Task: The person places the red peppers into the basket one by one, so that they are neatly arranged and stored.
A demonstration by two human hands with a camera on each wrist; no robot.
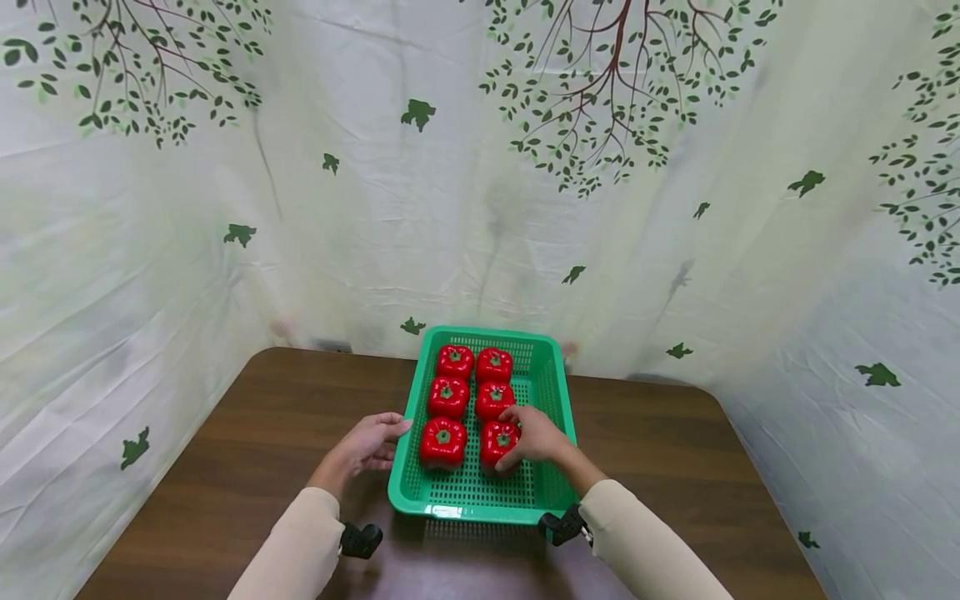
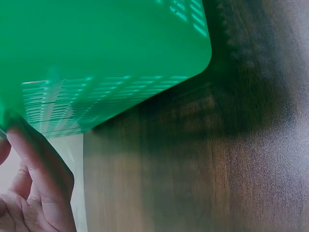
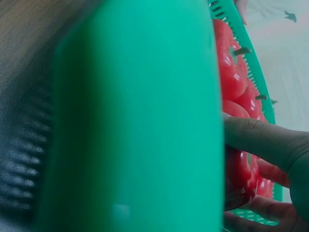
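Several glossy red bell peppers with green stems sit in two columns of three inside a green plastic basket [image 1: 480, 510]. My right hand [image 1: 536, 437] reaches over the basket's right side and grips the nearest pepper of the right column [image 1: 492, 442], thumb on its near side and fingers on its far side. In the right wrist view the thumb [image 3: 260, 137] lies across the peppers, partly hidden by the blurred basket wall. My left hand [image 1: 371, 443] holds the basket's left rim between thumb and fingers; in the left wrist view its fingers [image 2: 43, 169] meet the rim.
The basket stands on a dark brown wooden table [image 1: 300, 417], near the far edge. Behind and beside the table hangs a pale cloth [image 1: 465, 208] printed with leaves and branches. A black device [image 1: 360, 540] is worn at the left wrist, another [image 1: 562, 525] at the right.
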